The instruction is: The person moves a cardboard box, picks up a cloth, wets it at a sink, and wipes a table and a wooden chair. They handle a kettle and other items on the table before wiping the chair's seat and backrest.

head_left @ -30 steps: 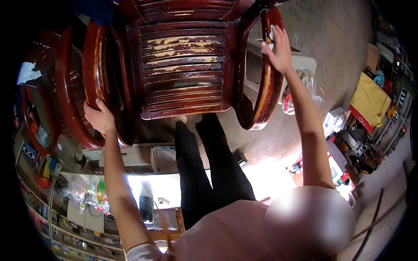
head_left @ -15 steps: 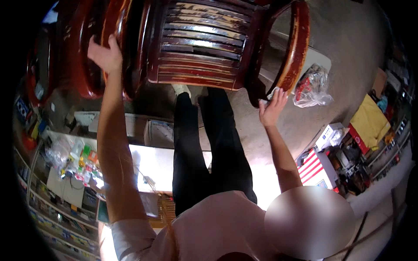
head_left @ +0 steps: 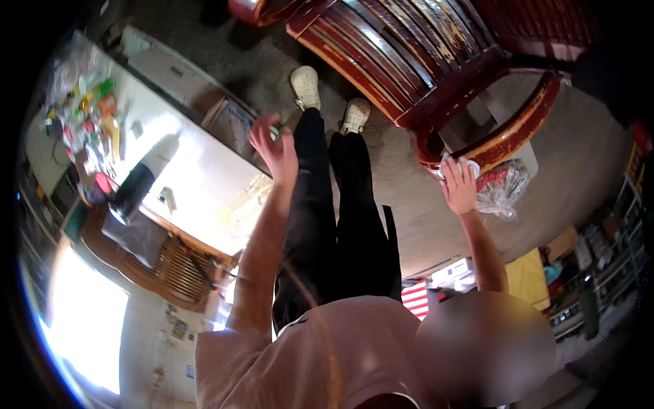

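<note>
Two hands, one red wooden armchair, seen from the head camera.

Head view: the red wooden armchair (head_left: 436,61) stands on the concrete floor (head_left: 409,184) ahead of the person's white shoes (head_left: 330,99), its slatted seat paint worn and its curved armrest (head_left: 504,133) nearest the person. The right hand (head_left: 460,185) presses a white cloth (head_left: 458,163) against the underside of that armrest, fingers closed on the cloth. The left hand (head_left: 274,146) is raised clear of the chair, fingers spread, holding nothing. A clear plastic bag (head_left: 507,191) lies on the floor just beside the right hand. A white worktop (head_left: 197,177) with small coloured items runs along the person's left.
</note>
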{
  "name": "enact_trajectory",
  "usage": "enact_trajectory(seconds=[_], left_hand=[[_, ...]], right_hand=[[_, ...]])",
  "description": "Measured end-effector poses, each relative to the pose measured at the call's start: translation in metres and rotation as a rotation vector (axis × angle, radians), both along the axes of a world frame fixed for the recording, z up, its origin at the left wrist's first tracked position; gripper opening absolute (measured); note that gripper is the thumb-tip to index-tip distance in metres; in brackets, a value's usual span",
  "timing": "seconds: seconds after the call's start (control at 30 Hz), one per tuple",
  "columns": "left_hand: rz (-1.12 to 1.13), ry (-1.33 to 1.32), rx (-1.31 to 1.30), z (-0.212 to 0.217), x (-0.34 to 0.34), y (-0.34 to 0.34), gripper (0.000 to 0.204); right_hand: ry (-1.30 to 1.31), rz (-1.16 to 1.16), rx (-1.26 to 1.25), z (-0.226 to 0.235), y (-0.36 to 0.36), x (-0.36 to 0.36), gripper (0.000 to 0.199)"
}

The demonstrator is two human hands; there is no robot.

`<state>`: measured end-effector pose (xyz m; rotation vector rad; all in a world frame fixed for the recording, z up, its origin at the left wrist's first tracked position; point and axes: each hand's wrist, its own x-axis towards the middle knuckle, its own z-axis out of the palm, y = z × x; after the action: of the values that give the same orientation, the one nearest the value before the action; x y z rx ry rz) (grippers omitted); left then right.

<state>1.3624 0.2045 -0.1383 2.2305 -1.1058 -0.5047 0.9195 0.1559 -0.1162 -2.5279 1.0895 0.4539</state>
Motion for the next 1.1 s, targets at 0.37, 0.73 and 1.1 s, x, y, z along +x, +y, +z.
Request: enact_trajectory(seconds=[0.37,0.73,1.1], left_hand=[[0.330,0.297,0.240,0.046,-0.036,0.163,0.025],[0.605,0.378,0.255,0.042,-0.010,0.267,0.019],[0.690,0.476,0.161,0.037,0.013,0.268,0.013]], right_hand=[[1.152,1.680,-0.178,-0.125,0.045,0.054,0.040],[0.729,1.322,0.291,-0.099,0.001,0.046,0.022],[0.322,-0.115,0.643,0.039,-0.083,0.135,0.028]])
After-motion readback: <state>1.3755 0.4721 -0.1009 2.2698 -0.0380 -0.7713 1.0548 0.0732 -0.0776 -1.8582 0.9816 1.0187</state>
